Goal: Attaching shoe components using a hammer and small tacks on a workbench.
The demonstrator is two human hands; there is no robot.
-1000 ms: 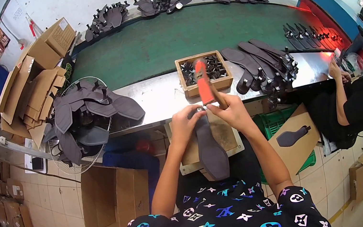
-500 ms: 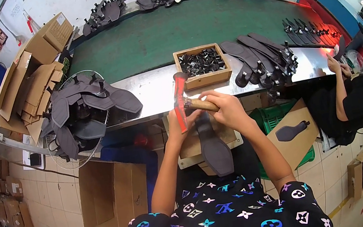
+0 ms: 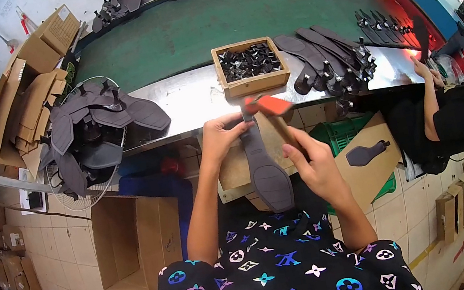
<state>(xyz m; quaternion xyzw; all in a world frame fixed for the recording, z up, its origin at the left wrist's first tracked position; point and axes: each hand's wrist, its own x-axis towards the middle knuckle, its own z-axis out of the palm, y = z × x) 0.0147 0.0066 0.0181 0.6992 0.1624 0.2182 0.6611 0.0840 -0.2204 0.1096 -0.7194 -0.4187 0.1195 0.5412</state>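
A dark grey shoe sole (image 3: 271, 184) lies over a wooden board (image 3: 232, 173) in front of me, its wide toe end toward my body. My left hand (image 3: 224, 140) pinches the narrow heel end of the sole, thumb and fingers closed on it. In my right hand (image 3: 318, 168) is a hammer (image 3: 282, 128), held by its wooden handle. The red hammer head, blurred by motion, is above the heel end and hides part of it. Whether it touches the heel cannot be seen.
Beyond the board, a wooden box (image 3: 255, 83) of small black heel pieces stands on the metal bench edge. Heeled soles (image 3: 329, 59) lie right of it; more soles pile on a wire fan guard (image 3: 88, 123) at left. A co-worker (image 3: 462, 110) sits at right. Below left is a cardboard carton (image 3: 161, 238).
My right hand has moved down and right, and the hammer has swung round over the heel end. My left hand now pinches the sole's heel end. The view has shifted slightly.
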